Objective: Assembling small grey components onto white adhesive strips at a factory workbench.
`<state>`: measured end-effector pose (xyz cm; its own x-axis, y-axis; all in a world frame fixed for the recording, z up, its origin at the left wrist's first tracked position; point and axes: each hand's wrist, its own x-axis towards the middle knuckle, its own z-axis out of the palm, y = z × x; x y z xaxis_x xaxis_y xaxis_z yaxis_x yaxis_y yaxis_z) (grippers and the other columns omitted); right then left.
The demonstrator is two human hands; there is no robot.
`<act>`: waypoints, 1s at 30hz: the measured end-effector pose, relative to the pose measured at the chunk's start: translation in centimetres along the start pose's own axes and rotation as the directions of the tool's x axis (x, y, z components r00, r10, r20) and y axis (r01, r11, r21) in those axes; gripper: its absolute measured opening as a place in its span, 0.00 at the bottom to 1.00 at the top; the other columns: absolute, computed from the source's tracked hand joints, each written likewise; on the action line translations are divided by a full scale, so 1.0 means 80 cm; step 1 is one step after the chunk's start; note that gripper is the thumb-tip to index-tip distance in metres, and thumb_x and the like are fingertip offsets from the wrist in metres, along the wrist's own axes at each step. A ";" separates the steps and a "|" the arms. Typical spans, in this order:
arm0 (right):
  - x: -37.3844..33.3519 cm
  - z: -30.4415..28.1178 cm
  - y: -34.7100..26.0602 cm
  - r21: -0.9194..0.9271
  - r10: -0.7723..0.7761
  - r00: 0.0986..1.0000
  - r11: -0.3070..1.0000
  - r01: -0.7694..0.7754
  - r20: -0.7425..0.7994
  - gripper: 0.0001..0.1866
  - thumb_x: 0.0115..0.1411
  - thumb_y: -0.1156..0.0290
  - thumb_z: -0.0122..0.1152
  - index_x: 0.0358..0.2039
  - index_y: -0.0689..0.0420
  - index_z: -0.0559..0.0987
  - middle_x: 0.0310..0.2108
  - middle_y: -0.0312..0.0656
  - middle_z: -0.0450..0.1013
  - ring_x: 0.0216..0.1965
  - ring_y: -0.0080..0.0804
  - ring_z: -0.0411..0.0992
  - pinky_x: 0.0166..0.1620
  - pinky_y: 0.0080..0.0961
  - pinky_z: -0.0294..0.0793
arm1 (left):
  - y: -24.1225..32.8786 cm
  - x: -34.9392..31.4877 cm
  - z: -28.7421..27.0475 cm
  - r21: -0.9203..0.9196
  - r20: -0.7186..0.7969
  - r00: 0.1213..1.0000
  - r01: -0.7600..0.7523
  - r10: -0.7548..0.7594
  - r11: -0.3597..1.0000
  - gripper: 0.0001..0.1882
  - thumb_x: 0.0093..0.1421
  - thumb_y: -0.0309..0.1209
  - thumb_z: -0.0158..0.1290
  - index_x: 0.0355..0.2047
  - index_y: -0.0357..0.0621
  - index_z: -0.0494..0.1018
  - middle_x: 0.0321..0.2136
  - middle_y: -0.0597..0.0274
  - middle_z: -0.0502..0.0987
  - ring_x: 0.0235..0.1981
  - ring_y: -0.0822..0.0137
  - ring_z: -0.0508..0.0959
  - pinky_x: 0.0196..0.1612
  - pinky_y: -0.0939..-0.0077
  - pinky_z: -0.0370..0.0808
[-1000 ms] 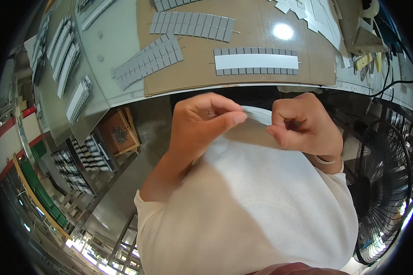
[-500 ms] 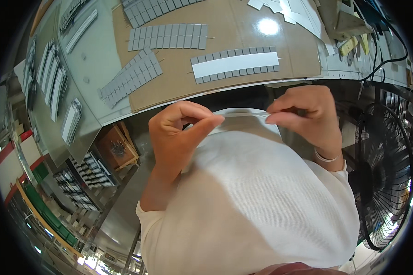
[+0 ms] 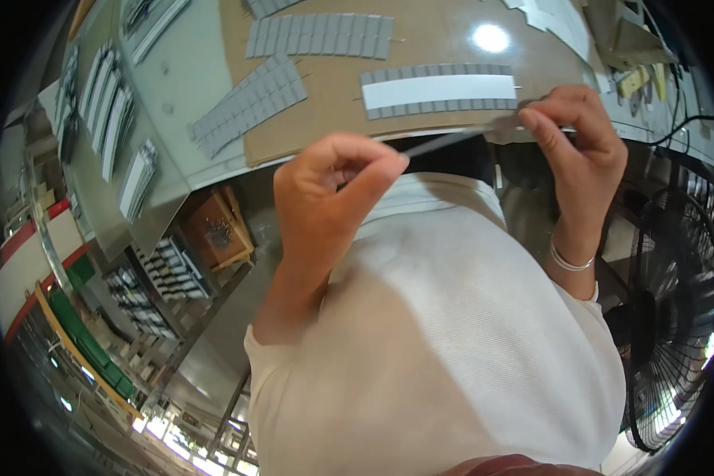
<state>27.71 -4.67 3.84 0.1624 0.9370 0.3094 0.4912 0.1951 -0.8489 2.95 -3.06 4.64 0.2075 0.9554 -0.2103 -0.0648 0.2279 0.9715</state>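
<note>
My left hand (image 3: 329, 190) and my right hand (image 3: 575, 147) hold a thin grey rod (image 3: 448, 141) between them, one end pinched in each, just above my white shirt (image 3: 444, 333). The rod hangs near the front edge of a brown cardboard sheet (image 3: 452, 55) on the table. Right behind it lies a strip of grey segments with a white band (image 3: 439, 92). Two more grey segmented strips lie farther back, one (image 3: 319, 36) flat and one (image 3: 250, 103) slanted to the left.
The pale table (image 3: 182, 71) carries further white and grey strips (image 3: 103, 103) at the left. A black fan (image 3: 674, 317) stands at my right. Racks of parts (image 3: 155, 278) and a wooden box (image 3: 218, 234) are below the table at the left.
Both hands have risen from my shirt collar and moved apart. The thin rod now stretches between them near the cardboard's edge.
</note>
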 end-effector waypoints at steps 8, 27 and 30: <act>0.025 0.006 -0.002 -0.068 0.116 0.969 0.992 -0.104 0.217 0.07 0.57 0.76 0.65 0.30 0.63 0.74 0.30 0.33 0.66 0.29 0.19 0.66 0.30 0.16 0.66 | -0.010 0.043 0.004 0.754 -0.029 0.840 -0.338 0.542 0.563 0.04 0.50 0.23 0.63 0.23 0.42 0.77 0.26 0.66 0.75 0.20 0.71 0.72 0.24 0.79 0.69; 0.022 0.025 -0.019 -0.511 -0.009 0.984 0.854 0.102 0.180 0.09 0.52 0.78 0.67 0.29 0.62 0.73 0.29 0.38 0.67 0.27 0.31 0.70 0.33 0.23 0.71 | -0.014 0.043 0.018 0.876 0.044 0.838 -0.294 0.545 0.382 0.08 0.44 0.25 0.64 0.22 0.46 0.75 0.33 0.66 0.71 0.25 0.68 0.77 0.26 0.75 0.72; 0.019 0.014 -0.023 -0.662 -0.077 0.981 0.728 0.178 0.179 0.09 0.51 0.78 0.68 0.29 0.59 0.75 0.30 0.39 0.69 0.30 0.35 0.71 0.33 0.25 0.71 | -0.002 0.040 0.018 0.942 0.114 0.818 -0.269 0.564 0.200 0.09 0.45 0.27 0.65 0.23 0.47 0.74 0.34 0.66 0.70 0.28 0.65 0.75 0.27 0.73 0.72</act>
<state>26.08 -3.26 5.38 -0.0316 0.9558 0.2924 0.9531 0.1169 -0.2792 5.05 -0.30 3.96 0.2446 0.8883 0.3888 0.8508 -0.3890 0.3534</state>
